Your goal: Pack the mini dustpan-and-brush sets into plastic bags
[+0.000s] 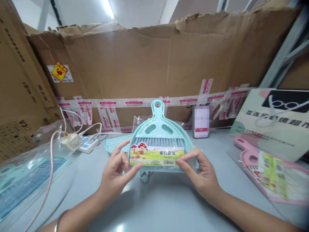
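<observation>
Two-handed, holding a teal dustpan-and-brush set (158, 124) over the middle of the tabletop (149, 209), toward its far edge, nearly upright and handle end up. Well along, by the look of it: brush (158, 142) already nested in the pan, printed label (149, 157) laid across the bristles, clear wrap (138, 120) showing at the upper left. Impossible to tell whether sealed, or whether anything else is left to do. Near the tabletop's left edge, a second teal set (31, 180) in clear plastic; toward the right edge, a pink set (272, 172), similarly labelled.

With the left hand (117, 170), gripping the set's left side, thumb in front by the label's lower left corner, other fingers curled beside and partly hidden behind. With the right hand (201, 170), pinching at the label's lower right end, thumb and forefinger almost together, remaining fingertips out of sight behind the right side
</observation>
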Demonstrator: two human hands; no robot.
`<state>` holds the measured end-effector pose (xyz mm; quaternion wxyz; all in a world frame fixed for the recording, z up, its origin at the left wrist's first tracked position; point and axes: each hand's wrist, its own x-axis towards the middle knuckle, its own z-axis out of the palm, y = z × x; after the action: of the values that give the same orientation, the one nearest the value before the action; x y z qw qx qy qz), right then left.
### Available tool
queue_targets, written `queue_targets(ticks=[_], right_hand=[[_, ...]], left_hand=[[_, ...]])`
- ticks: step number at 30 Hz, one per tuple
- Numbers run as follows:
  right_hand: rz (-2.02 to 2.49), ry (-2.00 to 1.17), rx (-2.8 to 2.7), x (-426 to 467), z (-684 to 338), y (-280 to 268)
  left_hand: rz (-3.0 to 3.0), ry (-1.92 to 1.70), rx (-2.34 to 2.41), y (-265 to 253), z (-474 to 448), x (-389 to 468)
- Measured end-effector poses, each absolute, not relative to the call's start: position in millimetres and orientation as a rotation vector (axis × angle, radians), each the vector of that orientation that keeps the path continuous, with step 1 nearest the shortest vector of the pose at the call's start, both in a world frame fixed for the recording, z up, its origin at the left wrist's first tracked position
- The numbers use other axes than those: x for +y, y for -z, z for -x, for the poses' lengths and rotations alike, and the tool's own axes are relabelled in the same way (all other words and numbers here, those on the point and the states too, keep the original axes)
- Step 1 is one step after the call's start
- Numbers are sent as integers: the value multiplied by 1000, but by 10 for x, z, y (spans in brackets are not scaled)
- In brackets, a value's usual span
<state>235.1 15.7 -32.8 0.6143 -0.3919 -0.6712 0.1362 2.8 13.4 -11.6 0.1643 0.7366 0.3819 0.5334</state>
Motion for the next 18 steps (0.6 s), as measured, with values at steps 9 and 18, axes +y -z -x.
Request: queue_targets(ticks=[9, 18], right_hand=[[747, -156, -1533, 150, -2364, 409], [889, -716, -1510, 167, -2271, 397]], left_hand=[[-1947, -1603, 1211, 130, -77, 141], [-1694, -1284, 1329, 233, -157, 181]])
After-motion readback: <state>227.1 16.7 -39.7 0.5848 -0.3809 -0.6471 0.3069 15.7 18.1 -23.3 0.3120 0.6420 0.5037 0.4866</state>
